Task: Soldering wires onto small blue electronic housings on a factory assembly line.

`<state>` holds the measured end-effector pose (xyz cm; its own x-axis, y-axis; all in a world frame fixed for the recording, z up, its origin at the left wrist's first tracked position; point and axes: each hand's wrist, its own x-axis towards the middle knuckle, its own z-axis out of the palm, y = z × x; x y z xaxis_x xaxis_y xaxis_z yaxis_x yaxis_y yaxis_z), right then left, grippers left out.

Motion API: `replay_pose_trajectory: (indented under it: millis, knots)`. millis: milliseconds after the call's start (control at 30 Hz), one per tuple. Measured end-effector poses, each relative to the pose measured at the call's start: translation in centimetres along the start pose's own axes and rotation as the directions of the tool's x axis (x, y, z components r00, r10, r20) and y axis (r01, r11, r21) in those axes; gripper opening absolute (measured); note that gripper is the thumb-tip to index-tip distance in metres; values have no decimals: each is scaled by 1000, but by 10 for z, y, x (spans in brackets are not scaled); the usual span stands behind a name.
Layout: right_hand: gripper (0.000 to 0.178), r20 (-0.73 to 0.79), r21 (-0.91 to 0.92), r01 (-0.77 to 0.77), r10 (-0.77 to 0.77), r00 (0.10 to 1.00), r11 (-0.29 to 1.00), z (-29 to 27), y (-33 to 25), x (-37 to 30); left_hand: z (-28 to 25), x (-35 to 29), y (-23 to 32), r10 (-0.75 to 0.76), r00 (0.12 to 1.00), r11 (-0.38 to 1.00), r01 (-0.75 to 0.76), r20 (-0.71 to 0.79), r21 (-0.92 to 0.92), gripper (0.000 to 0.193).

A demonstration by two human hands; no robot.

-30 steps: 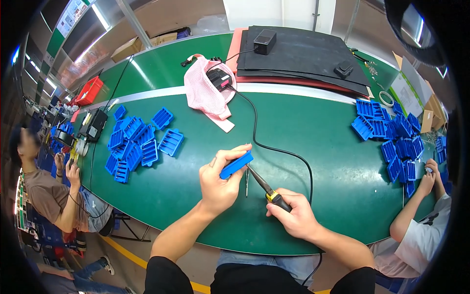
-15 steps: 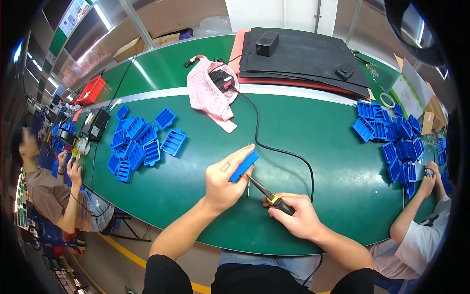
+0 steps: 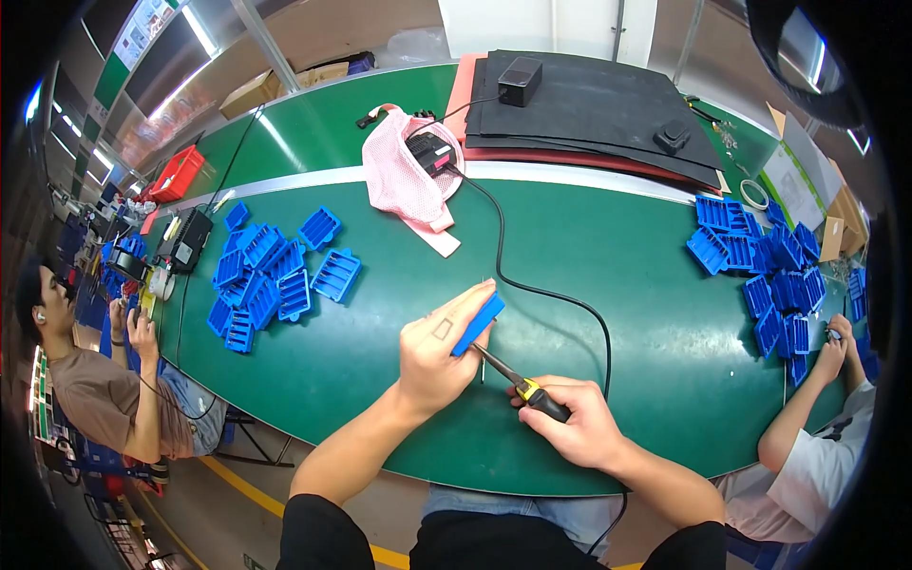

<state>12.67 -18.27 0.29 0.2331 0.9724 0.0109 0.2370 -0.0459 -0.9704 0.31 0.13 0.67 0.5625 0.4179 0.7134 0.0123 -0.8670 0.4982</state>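
Head cam: wide fisheye, pitched down.
Sits above and behind left hand (image 3: 435, 350) and right hand (image 3: 576, 423), close in, facing forward over green bench (image 3: 674, 332) beyond.

Factory workshop, evidenced by long green bench (image 3: 665, 408), heaped blue cases (image 3: 336, 275), co-workers (image 3: 104, 404), yellow floor line (image 3: 249, 488).

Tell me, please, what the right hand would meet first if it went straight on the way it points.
The right hand, tool leading, would likely meet the blue piece in the left hand; depth is unclear.
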Motion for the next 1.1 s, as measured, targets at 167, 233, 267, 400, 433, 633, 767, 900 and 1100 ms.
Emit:
replay_pose_trajectory:
  millis: [167,233,267,400,433,633,767,900,1100]
  knots:
    - [11,-12,-11,30,-30,999,1000,2,2,0,0,0,-3,62,998,998,-63,26,31,43]
    - [9,-12,-41,34,-35,999,999,2,3,-1,-1,0,-4,78,996,996,-80,34,41,45]
    - [11,-19,-19,58,-58,998,998,3,4,-1,-1,0,-4,76,996,996,-78,37,41,46]
    - [14,-19,22,94,-94,995,995,5,5,0,0,0,-2,52,998,998,-53,22,47,39]
    - [14,-8,25,76,-75,997,997,4,5,0,0,1,-2,58,998,998,-59,20,38,40]
    - [16,26,49,28,-29,999,998,3,-1,-2,-3,3,0,51,999,999,-51,5,16,39]
    - [15,22,95,6,-8,1000,995,6,-4,-4,-3,3,3,21,1000,1000,-20,5,0,37]
    - [15,50,82,-2,-2,999,997,1,-3,-1,-5,6,-3,15,998,997,-10,62,-75,36]
    - [18,123,-387,220,-186,975,896,-20,3,3,-21,16,-19,19,1000,987,-18,7,-161,37]
